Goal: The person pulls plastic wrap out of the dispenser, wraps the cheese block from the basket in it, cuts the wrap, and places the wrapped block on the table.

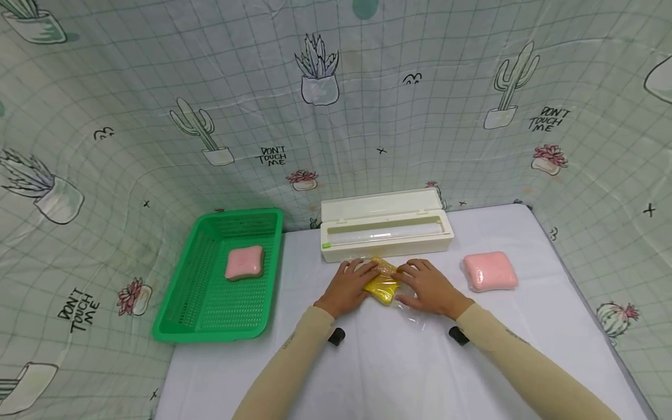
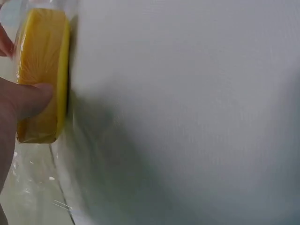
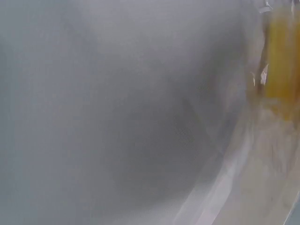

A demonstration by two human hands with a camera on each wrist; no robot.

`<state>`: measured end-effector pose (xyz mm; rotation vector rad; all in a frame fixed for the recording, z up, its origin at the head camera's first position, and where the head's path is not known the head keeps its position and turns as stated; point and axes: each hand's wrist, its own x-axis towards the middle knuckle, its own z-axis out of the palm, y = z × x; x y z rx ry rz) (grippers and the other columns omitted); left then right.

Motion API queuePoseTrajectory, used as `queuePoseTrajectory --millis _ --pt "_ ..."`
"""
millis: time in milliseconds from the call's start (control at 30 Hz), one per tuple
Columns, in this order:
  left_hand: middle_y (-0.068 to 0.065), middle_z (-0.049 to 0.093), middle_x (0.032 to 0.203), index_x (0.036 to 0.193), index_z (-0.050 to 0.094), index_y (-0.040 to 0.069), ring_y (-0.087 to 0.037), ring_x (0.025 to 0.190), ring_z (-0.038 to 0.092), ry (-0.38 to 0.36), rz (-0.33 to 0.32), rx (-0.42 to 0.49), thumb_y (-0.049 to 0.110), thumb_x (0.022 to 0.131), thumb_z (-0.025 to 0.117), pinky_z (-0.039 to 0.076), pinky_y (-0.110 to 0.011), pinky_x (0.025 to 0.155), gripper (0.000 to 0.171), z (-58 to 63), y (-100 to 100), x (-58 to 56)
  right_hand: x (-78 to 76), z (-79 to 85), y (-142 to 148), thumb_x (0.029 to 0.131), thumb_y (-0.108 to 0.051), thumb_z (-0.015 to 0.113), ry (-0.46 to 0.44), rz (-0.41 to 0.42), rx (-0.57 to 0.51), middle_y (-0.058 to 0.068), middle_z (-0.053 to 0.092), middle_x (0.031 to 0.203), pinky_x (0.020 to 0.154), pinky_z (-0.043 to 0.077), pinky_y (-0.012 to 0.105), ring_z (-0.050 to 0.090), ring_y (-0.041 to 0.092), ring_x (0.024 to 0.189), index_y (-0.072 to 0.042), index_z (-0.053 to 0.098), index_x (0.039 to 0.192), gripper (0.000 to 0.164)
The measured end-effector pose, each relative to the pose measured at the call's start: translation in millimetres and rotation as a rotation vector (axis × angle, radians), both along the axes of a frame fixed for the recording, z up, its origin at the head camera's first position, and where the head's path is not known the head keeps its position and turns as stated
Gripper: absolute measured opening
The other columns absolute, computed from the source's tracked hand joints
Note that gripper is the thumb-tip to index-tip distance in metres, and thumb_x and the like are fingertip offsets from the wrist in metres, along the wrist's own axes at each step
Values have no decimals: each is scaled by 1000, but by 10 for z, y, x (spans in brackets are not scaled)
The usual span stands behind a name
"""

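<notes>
In the head view, a yellow sponge (image 1: 382, 282) in clear film lies at a slant on the white table between both hands. My left hand (image 1: 346, 287) holds its left side; the left wrist view shows the thumb (image 2: 36, 99) against the sponge (image 2: 43, 70). My right hand (image 1: 431, 288) touches the right side with its fingertips, thumb spread apart over loose cling film (image 1: 415, 317). In the right wrist view, film hangs around the blurred sponge (image 3: 281, 61), and that hand is out of sight.
Behind the hands stands a white cling film dispenser (image 1: 388, 244), lid up, roll inside. A green basket (image 1: 220, 336) at left holds a pink sponge (image 1: 244, 262). Another pink sponge (image 1: 490, 271), film-wrapped, lies at right. A patterned cloth (image 1: 357, 146) hangs behind the table.
</notes>
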<state>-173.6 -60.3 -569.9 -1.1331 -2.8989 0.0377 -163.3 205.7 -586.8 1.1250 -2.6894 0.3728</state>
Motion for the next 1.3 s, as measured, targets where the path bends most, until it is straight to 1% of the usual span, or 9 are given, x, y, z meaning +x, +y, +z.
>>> queuePoseTrajectory --millis 100,233,467,600,733,867,967,1167,1300 --pt "4 46 162 156 52 29 -22 146 43 -23 -41 25 33 101 73 39 -45 117 59 -17 -11 13 15 3 38 98 -21 65 -37 17 -45 10 71 121 106 46 56 60 37 120 -8 75 125 32" --pt "3 48 159 155 52 30 -20 143 45 -37 -74 35 41 94 81 39 -43 116 68 -53 27 79 8 13 116 91 -1 58 -88 33 -64 9 72 122 105 46 56 60 36 120 -8 76 123 36" --pt "6 53 154 150 58 31 -18 140 48 67 -82 37 50 98 70 41 -38 111 57 -123 35 114 -25 -40 177 79 13 65 -1 111 -53 6 74 121 98 53 52 63 33 114 -12 76 123 52" --pt "9 51 158 151 57 34 -18 143 46 44 -80 47 42 103 65 40 -39 113 50 -120 -2 86 -20 -61 184 79 8 77 20 149 -88 5 74 119 96 53 52 63 33 112 -13 76 122 48" --pt "7 47 162 153 56 32 -20 147 43 -16 -93 64 33 101 74 39 -42 115 55 -95 -14 101 -15 -68 185 77 -9 93 4 167 -110 5 72 119 96 52 52 61 32 113 -15 77 121 48" --pt "2 44 164 154 54 30 -23 149 42 -63 -126 77 41 92 84 38 -46 117 70 -95 -11 150 -24 -90 176 75 -23 96 3 167 -128 3 71 116 95 52 51 60 31 113 -16 79 117 46" --pt "1 46 162 152 56 30 -22 147 43 -46 -140 89 48 89 84 38 -46 116 71 -117 -6 176 -33 -116 166 75 -27 96 26 172 -151 2 71 113 93 53 51 61 30 111 -17 80 114 43" --pt "5 59 142 135 70 30 -17 136 50 49 -153 151 45 93 80 40 -39 110 45 -148 -2 196 -32 -164 154 74 -28 95 63 179 -203 2 72 109 91 53 49 61 29 108 -17 80 109 40" --pt "7 65 131 121 78 28 -16 130 53 29 -109 230 37 96 79 41 -38 108 27 -138 9 219 -15 -151 155 79 -23 92 45 178 -215 3 72 110 92 52 48 61 28 109 -16 81 110 34"
